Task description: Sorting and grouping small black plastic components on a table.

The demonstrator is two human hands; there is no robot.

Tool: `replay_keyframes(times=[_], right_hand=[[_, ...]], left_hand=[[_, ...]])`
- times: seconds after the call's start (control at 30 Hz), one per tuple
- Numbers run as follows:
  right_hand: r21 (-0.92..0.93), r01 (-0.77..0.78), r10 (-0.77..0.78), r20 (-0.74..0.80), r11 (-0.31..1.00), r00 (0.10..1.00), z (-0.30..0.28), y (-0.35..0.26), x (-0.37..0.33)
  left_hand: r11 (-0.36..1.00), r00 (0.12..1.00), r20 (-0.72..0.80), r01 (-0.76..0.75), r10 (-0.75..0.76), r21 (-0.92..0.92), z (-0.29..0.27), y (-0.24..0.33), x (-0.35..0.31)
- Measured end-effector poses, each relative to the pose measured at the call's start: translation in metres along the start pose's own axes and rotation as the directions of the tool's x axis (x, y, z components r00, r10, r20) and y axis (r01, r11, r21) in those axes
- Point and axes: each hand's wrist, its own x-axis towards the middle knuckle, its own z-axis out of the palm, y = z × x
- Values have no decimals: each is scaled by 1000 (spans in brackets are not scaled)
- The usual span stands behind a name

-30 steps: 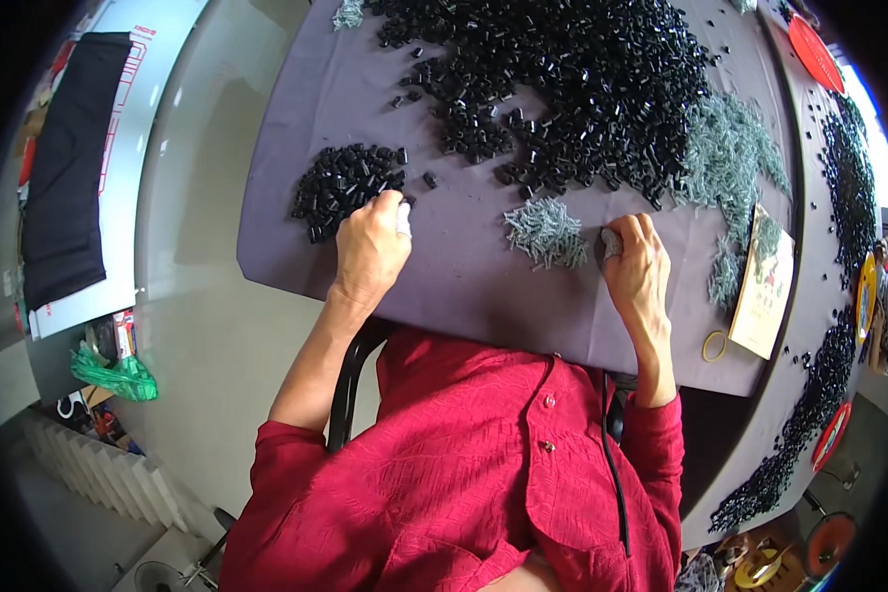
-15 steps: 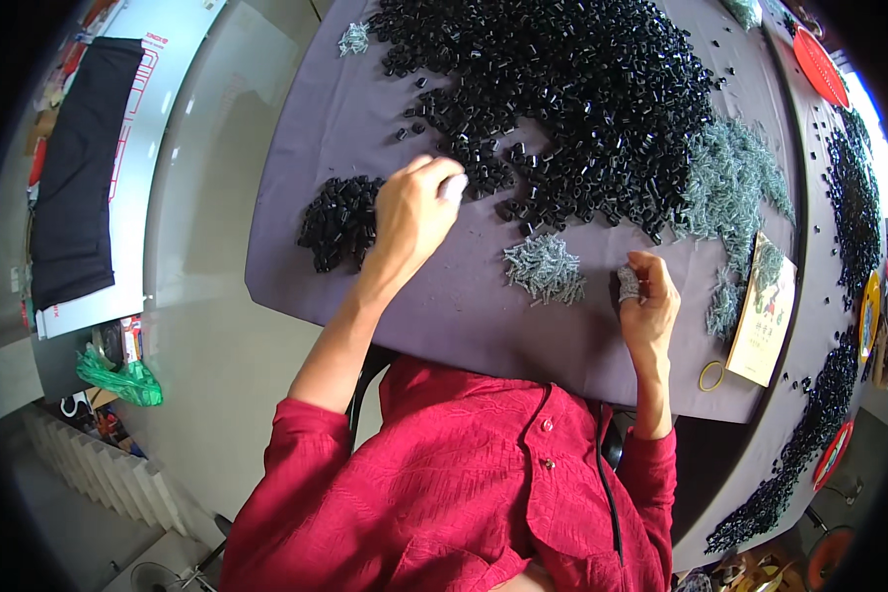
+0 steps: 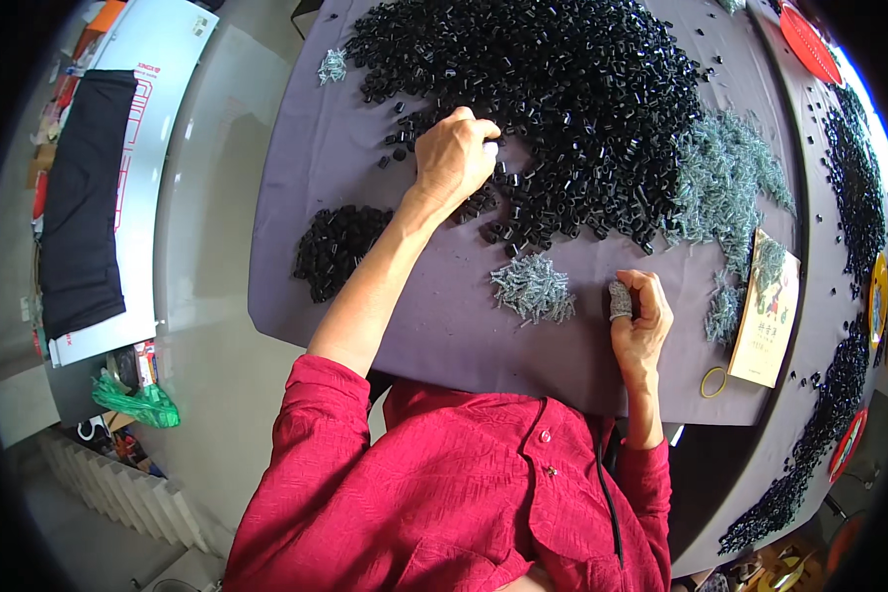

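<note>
My left hand (image 3: pixel 452 163) reaches over the near edge of a big heap of small black tubular parts (image 3: pixel 553 89). Its fingers are bent together downward, a pale covering shows at the thumb, and whatever they grip is hidden. My right hand (image 3: pixel 643 321) hovers low over the table's near side, with curled fingers and a greyish wrapping (image 3: pixel 619 300) round the thumb. I cannot make out anything in its grasp. Between the hands lies a small pile of grey metal pins or screws (image 3: pixel 534 289). A smaller pile of black parts (image 3: pixel 337 249) sits left of my left forearm.
A larger spread of grey metal pieces (image 3: pixel 725 178) borders the heap's right side. Near it are a yellowish printed card (image 3: pixel 765 326) and a yellow ring (image 3: pixel 713 382). Further right, another table carries black parts (image 3: pixel 809 444) and a red basket (image 3: pixel 811 44).
My left hand has moved up and right, from beside the smaller black pile to the big heap. My right hand has stayed nearly in place; the view has shifted slightly.
</note>
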Motion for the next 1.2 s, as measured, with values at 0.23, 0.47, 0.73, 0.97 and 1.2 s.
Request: replay_keyframes(times=[0.23, 0.47, 0.73, 0.97, 1.2], right_hand=[[-36, 32, -33, -19, 999, 999, 0, -2, 1], [-26, 64, -65, -44, 998, 997, 3, 6, 1], [-22, 113, -113, -22, 993, 993, 4, 3, 1], [-53, 146, -147, -22, 988, 989, 6, 2, 0], [-64, 174, -176, -28, 983, 984, 5, 0, 1]], left_hand=[[1000, 1000, 16, -2, 2, -6, 0, 13, 1], [996, 997, -7, -75, 75, 39, 10, 13, -1], [941, 960, 71, -279, 270, 192, 5, 17, 3], [916, 917, 9, -399, 399, 40, 17, 11, 7], [950, 976, -90, -215, 199, -224, -2, 8, -2]])
